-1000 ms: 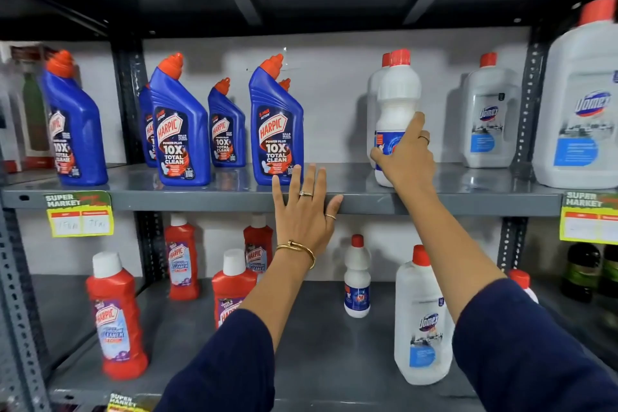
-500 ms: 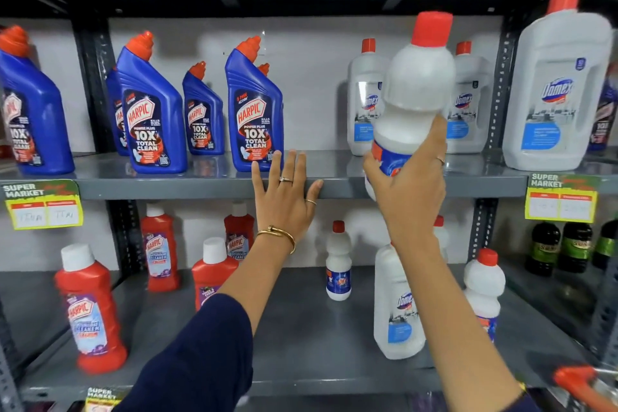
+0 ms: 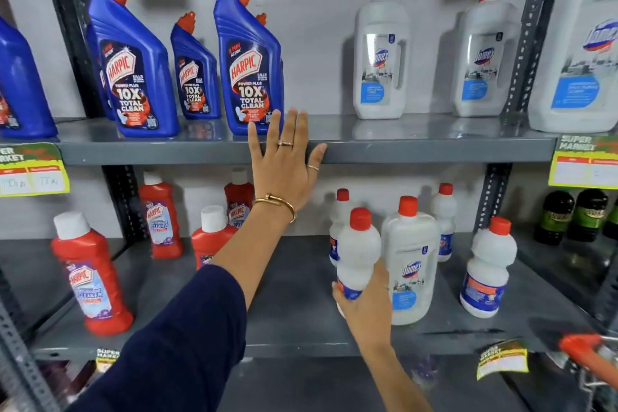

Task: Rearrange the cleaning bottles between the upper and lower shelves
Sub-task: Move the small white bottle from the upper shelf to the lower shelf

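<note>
1. Grey metal shelving is filling the wall, blue bottles (image 3: 137, 67) standing on the upper shelf (image 3: 434, 152) at the left.
2. Her left hand (image 3: 284, 164) is resting flat on that shelf's front edge, fingers spread, grasping nothing.
3. Her right hand (image 3: 366, 308) is gripping the small white bottle (image 3: 357, 254) low down, upright, cap up, just above the lower shelf (image 3: 294, 298), beside the large Domex bottle (image 3: 413, 264); the shelf is lying straight below the bottle's base.

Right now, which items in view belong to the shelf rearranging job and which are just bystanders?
In the job:
white bottle gripped by right hand
lower shelf
upper shelf
left hand resting on the upper shelf edge

Bystanders:
price tags
dark green bottles
orange-handled cart
</note>
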`<state>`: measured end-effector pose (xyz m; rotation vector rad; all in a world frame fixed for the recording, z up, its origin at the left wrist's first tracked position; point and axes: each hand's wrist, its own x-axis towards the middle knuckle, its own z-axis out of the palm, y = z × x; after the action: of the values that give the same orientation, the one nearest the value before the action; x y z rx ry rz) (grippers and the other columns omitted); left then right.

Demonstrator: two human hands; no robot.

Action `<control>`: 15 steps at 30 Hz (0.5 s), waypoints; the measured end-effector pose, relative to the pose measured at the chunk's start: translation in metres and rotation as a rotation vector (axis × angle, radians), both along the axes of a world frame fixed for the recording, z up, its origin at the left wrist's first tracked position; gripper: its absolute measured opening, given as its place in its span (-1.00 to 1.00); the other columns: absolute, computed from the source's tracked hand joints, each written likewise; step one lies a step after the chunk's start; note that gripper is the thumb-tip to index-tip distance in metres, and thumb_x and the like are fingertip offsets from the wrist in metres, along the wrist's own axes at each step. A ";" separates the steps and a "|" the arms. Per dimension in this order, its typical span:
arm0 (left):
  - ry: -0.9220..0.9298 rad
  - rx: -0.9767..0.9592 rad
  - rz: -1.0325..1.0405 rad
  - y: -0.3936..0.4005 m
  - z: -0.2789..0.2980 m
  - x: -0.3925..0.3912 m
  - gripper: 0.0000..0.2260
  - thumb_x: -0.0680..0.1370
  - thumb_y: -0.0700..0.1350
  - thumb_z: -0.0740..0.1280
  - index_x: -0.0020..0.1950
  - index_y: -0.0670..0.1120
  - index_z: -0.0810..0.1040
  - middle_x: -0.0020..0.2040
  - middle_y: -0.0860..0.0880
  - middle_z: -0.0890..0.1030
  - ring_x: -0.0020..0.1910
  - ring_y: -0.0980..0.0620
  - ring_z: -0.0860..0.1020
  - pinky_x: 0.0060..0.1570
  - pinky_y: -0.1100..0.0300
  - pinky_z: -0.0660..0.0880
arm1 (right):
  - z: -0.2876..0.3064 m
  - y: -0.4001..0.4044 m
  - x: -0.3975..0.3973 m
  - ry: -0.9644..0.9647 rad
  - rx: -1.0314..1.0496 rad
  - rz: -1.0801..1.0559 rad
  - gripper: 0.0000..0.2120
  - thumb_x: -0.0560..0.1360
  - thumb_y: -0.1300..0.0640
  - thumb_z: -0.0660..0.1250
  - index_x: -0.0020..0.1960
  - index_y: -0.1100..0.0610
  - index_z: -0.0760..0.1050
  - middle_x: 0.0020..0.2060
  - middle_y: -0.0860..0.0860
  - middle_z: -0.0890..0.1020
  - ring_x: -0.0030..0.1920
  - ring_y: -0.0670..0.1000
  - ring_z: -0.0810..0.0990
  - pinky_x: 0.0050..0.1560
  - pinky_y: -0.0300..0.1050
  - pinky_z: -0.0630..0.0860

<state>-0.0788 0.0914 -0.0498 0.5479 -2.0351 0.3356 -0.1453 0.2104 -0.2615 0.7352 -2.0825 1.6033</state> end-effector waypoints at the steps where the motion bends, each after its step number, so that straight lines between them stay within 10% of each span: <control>1: 0.005 -0.002 0.000 0.000 0.000 -0.001 -0.48 0.57 0.14 -0.04 0.44 -0.10 0.07 0.47 -0.10 0.22 0.46 -0.14 0.09 0.34 -0.10 -0.27 | -0.011 -0.002 -0.002 -0.018 0.014 0.001 -0.37 0.21 0.06 0.56 0.15 0.01 0.30 0.00 0.03 0.60 -0.04 0.00 0.55 -0.03 -0.22 0.46; 15: 0.050 -0.009 0.016 -0.001 -0.004 -0.006 -0.46 0.54 0.17 -0.12 0.45 -0.08 0.09 0.47 -0.07 0.22 0.46 -0.13 0.10 0.39 -0.15 -0.15 | -0.060 -0.020 -0.034 -0.195 0.011 0.088 -0.31 0.22 0.17 0.57 0.21 0.01 0.27 0.05 -0.06 0.49 0.04 0.00 0.50 0.10 -0.05 0.51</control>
<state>-0.0847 0.0902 -0.0534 0.5617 -1.9808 0.3368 -0.1797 0.1903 -0.3216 0.7083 -2.2240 1.7764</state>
